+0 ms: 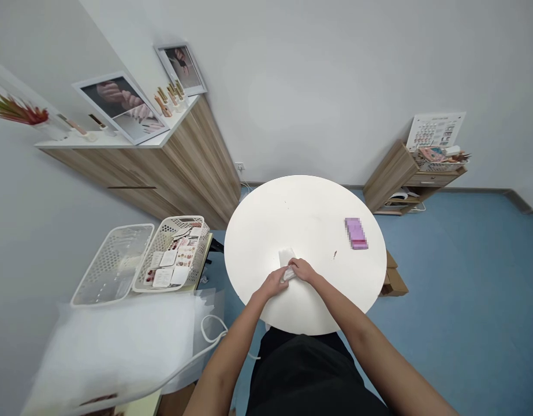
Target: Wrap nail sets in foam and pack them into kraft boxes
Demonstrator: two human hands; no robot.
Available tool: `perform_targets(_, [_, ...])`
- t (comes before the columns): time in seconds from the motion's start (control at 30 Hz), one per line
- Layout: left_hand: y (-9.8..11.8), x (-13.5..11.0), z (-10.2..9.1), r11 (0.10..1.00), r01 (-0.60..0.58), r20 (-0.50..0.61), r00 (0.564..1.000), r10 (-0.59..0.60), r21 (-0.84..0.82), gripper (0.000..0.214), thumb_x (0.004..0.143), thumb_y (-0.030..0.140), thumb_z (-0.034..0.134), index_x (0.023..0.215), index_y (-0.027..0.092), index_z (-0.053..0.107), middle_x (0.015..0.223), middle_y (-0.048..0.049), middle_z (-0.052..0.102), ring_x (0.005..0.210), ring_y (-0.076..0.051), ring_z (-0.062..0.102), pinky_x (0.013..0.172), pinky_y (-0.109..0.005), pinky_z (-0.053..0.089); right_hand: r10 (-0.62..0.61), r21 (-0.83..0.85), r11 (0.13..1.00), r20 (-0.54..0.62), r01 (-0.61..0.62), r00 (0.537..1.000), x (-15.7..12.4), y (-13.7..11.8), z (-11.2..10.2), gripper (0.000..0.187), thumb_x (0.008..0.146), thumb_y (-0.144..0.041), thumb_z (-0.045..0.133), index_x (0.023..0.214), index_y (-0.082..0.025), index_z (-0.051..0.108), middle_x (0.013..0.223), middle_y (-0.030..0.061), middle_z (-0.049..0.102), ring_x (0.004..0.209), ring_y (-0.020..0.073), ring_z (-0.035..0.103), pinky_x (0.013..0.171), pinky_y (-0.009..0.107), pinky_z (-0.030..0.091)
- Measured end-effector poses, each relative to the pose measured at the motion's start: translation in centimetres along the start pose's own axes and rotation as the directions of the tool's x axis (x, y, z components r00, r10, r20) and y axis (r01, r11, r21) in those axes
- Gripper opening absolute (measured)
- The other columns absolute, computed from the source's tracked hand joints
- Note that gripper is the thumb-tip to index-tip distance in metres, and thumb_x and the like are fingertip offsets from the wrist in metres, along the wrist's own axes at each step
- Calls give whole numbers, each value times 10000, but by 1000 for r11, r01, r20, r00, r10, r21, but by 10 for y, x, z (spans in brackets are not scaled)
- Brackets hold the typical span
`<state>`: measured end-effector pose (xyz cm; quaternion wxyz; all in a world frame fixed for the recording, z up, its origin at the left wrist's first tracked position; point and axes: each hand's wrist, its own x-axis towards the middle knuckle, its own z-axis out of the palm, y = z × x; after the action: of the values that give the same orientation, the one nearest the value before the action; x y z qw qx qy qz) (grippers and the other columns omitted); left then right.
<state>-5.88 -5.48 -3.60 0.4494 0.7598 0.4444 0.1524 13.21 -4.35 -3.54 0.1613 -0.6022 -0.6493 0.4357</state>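
A round white table [305,231] fills the middle of the view, and both my hands meet at its near edge. My left hand [272,283] and my right hand [303,270] close around a small white packet [289,274], which looks like folded paper or plastic. Part of it shows between my fingers. A white folded piece [286,256] sticks out just beyond my hands. Farther right on the table lies a pink rectangular box [356,233], blurred and well apart from my hands.
Left of the table stand a white perforated basket [112,266] and another basket [171,254] holding cards. A white plastic sheet [114,352] and cable lie at lower left. A wooden cabinet [179,162] stands behind, a wooden shelf unit [405,179] stands right, and a cardboard box [391,283] sits by the table.
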Motion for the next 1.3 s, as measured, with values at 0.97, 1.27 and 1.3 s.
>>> perform_targets(0.97, [-14,25,44,825,93,-295,951,92,557,573,949,198,293,1520,165,261,1587,-102,266,1479,-253,189,1198,-555,96,6,-526,849,85,40,996,-21,-18,19,729,869,-207,425,1552,-202,170,1624,72,129,1464,305,189,1184,533,83])
perform_targets(1.27, [-7,24,40,800,144,-252,968,8,582,656,891,146,332,1535,175,213,1592,-90,243,1480,-252,186,1194,-568,96,21,-439,895,210,75,977,-16,-4,6,842,817,-211,487,1558,-242,88,1636,38,25,1484,307,99,1168,582,76])
perform_targets(1.3, [-2,25,38,809,169,-248,968,-30,563,658,885,146,341,1532,180,225,1591,-88,245,1479,-256,186,1190,-578,95,17,-434,897,220,82,975,-15,-1,4,833,818,-220,491,1556,-243,105,1635,40,35,1484,312,98,1163,590,84])
